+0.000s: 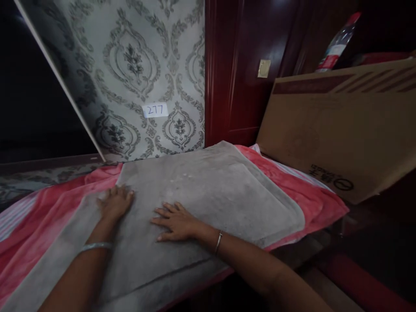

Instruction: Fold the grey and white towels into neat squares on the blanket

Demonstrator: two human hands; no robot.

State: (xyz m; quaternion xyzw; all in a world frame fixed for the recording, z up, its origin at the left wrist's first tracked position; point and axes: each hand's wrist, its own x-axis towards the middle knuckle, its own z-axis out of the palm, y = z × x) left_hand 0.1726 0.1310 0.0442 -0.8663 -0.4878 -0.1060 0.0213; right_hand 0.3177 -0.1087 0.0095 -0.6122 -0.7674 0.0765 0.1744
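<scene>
A grey cloth (208, 186), soft like a blanket or towel, lies spread over a pink cloth (308, 197). On the left part of the grey cloth rests my left hand (115, 203), palm down with fingers spread, near the edge where pink shows. My right hand (175, 222) lies flat nearer the middle, its fingers stretched apart and pointing left. Neither hand grips anything. The grey cloth looks mostly smooth, with a fold line along its right side and a dark crease near the front.
A large cardboard box (338, 130) stands at the right, with a red-capped plastic bottle (334, 52) behind its top edge. Behind the cloths are a patterned wall (182, 78) with a paper label (155, 110) reading 277 and a dark red door (240, 65). A dark screen (39, 95) is at left.
</scene>
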